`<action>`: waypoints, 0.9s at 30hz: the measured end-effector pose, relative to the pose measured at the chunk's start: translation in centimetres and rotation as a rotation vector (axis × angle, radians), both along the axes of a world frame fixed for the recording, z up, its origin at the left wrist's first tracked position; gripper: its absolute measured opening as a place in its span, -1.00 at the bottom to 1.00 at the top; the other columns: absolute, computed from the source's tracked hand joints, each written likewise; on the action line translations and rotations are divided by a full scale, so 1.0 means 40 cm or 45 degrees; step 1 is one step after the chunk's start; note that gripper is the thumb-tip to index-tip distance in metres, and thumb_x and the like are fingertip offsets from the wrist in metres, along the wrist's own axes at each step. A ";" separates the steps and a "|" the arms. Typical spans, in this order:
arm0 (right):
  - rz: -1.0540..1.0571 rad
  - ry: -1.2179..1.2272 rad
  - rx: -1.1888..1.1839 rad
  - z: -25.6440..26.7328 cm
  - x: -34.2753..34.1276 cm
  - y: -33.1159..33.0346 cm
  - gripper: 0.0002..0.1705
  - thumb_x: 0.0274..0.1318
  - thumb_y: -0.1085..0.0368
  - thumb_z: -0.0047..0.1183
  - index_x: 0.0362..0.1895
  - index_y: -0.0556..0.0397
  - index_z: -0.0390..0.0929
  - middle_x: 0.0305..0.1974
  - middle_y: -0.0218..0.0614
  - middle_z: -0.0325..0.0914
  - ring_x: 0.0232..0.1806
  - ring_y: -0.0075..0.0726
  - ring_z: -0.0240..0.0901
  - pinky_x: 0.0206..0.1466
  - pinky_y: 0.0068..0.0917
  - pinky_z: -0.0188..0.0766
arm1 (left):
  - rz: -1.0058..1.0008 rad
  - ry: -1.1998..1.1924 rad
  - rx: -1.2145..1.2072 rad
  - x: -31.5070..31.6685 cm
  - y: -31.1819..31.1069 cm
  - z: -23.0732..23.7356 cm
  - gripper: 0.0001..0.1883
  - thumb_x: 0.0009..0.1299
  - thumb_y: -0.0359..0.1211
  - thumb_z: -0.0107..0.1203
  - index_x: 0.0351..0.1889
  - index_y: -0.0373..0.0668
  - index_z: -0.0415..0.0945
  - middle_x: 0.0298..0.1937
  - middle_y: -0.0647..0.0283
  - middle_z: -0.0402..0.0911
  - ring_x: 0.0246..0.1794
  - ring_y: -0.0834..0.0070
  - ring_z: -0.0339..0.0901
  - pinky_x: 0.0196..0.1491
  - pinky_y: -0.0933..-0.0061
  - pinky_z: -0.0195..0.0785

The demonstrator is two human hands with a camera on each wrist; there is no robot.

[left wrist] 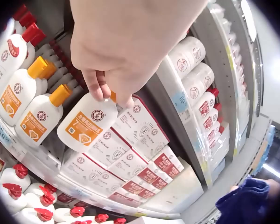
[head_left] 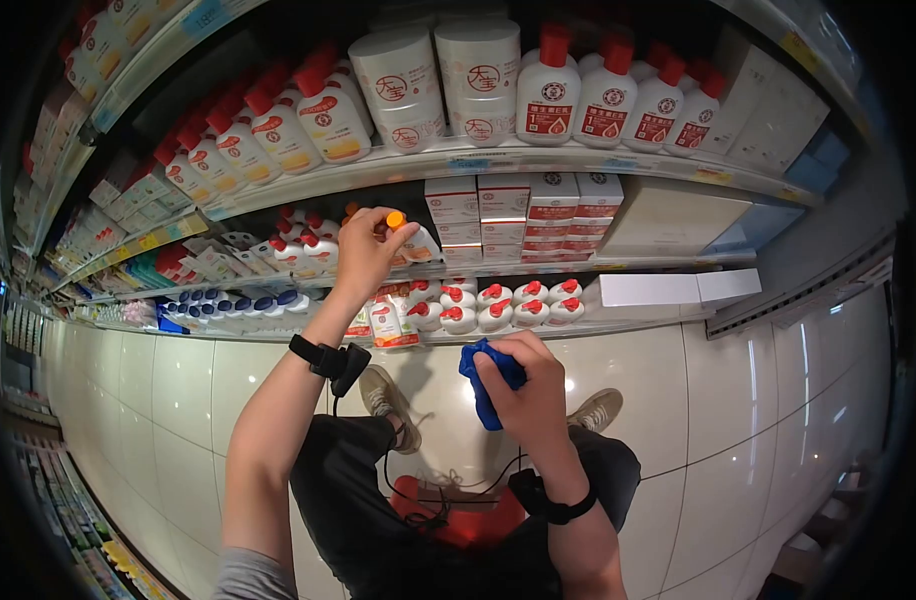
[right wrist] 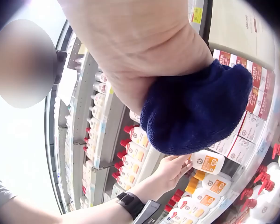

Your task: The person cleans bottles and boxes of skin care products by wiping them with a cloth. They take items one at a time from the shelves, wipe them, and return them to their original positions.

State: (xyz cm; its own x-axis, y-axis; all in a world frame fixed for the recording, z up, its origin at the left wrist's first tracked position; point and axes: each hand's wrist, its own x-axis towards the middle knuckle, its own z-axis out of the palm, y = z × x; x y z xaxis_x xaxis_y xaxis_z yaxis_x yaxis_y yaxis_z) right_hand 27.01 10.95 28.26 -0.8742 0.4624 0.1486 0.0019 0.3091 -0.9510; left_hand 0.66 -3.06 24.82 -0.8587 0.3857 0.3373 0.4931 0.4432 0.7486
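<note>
My left hand pinches the orange cap of a white bottle with an orange label, at the middle shelf. In the left wrist view the bottle tilts, beside two more orange-capped bottles and in front of stacked white and red boxes. Lower down and to the right, over the floor, my right hand grips a bunched blue cloth. The cloth covers its fingertips in the right wrist view.
Red-capped bottles and white canisters line the shelf above. Below stand red-pump bottles, a bagged pack and a long white box. A red stool is beneath the person, on the tiled floor.
</note>
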 end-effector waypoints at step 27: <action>-0.097 0.019 0.152 -0.001 0.038 0.009 -0.80 0.11 0.32 0.36 -0.20 0.09 0.69 -0.22 -0.26 0.62 -0.33 -0.08 0.66 -0.26 -0.28 0.60 | 0.101 0.235 -0.933 -0.112 0.091 -0.084 -0.54 0.26 -0.25 0.41 0.13 -0.11 0.65 0.07 0.03 0.69 0.12 0.00 0.61 0.12 0.03 0.53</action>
